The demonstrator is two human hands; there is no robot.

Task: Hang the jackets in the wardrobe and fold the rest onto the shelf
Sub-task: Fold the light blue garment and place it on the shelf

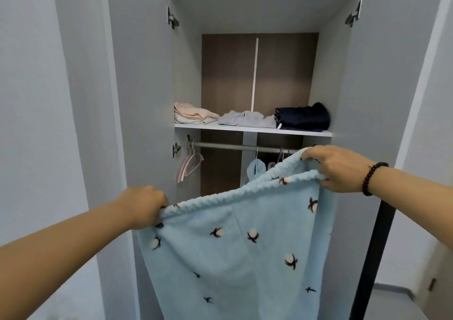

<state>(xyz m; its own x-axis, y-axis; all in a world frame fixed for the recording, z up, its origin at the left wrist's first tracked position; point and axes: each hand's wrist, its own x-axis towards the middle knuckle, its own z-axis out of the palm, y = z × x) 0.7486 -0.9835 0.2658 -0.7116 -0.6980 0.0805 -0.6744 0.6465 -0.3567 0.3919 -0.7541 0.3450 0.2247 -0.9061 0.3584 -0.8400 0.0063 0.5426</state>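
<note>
Wardrobe [137,74] doors stand open before me. Pink hangers [188,165] dangle at the rail's [220,145] left end; on the shelf [245,129] sit 3 folded piles: pink [193,116], grey [247,118], navy [304,118]. Behind my spread cloth a pale blue garment [255,170] hangs, half hidden. The fleece garment [235,251] is light blue with cotton-flower print, held up before the rail. My left hand [144,207] clenches its left top edge; my right hand [340,167] pinches the right corner, higher.
</note>
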